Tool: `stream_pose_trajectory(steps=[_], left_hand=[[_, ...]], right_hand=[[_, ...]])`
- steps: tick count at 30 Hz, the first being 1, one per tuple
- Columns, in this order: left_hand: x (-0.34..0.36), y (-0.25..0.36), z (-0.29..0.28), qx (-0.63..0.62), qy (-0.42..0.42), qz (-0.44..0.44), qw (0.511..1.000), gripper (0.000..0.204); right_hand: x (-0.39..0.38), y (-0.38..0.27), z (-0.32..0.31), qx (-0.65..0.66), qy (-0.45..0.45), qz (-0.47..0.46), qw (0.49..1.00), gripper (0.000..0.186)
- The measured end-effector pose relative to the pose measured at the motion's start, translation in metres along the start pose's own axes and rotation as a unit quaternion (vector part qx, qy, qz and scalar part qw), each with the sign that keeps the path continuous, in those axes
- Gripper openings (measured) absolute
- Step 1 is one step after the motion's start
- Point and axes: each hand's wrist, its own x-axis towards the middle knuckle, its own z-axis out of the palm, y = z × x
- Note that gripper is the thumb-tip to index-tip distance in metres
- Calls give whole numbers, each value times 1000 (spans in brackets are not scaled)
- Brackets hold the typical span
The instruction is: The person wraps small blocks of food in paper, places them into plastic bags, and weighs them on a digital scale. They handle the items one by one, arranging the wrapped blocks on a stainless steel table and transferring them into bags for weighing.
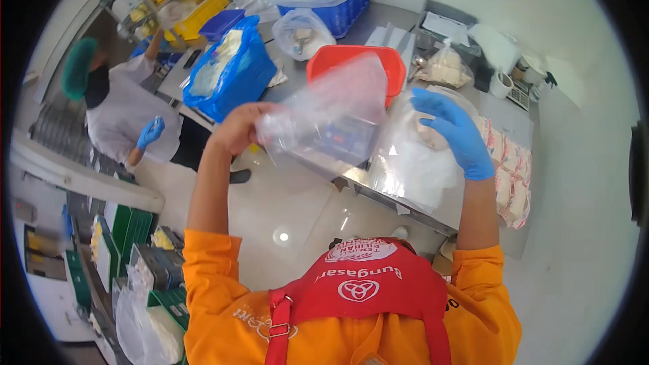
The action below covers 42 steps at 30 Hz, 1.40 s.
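My bare left hand (247, 128) is closed on the gathered end of a clear plastic bag (338, 98). The bag spreads to the right, smeared by motion, in front of a red basin (323, 61) and a small blue device (341, 136), probably a scale. In a blue glove, my right hand (454, 132) is raised with fingers and thumb apart and nothing between them. Beneath it lies a pile of clear plastic bags (422, 179) on the metal table (385, 20). A round pale thing (433, 136) shows partly behind the gloved fingers.
Packed bags with red print (514, 176) line the table's right side. A tied bag (444, 66), a white mug (501, 85) and a calculator (519, 97) stand behind. A blue sack (233, 71) and blue crate (338, 10) are at the back; a co-worker (135, 105) stands left.
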Motion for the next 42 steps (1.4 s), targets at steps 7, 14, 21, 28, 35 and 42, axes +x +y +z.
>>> stream_pose_trajectory(steps=[7,14,21,28,35,42], left_hand=[[20,6,-46,-107,8,24,994,32],[45,36,1,89,94,95,987,33],[41,51,151,609,214,405,647,43],[73,27,199,581,185,553,567,53],[139,-3,137,560,308,442,629,62],[165,-69,96,573,262,270,728,63]], right_hand=[[-17,32,-27,53,54,61,995,45],[-34,34,-36,23,98,61,993,39],[-4,-18,33,-291,252,-247,889,28],[149,20,40,-558,-57,61,825,42],[256,102,65,-407,-280,131,860,44],[250,149,66,-339,-356,163,856,46]])
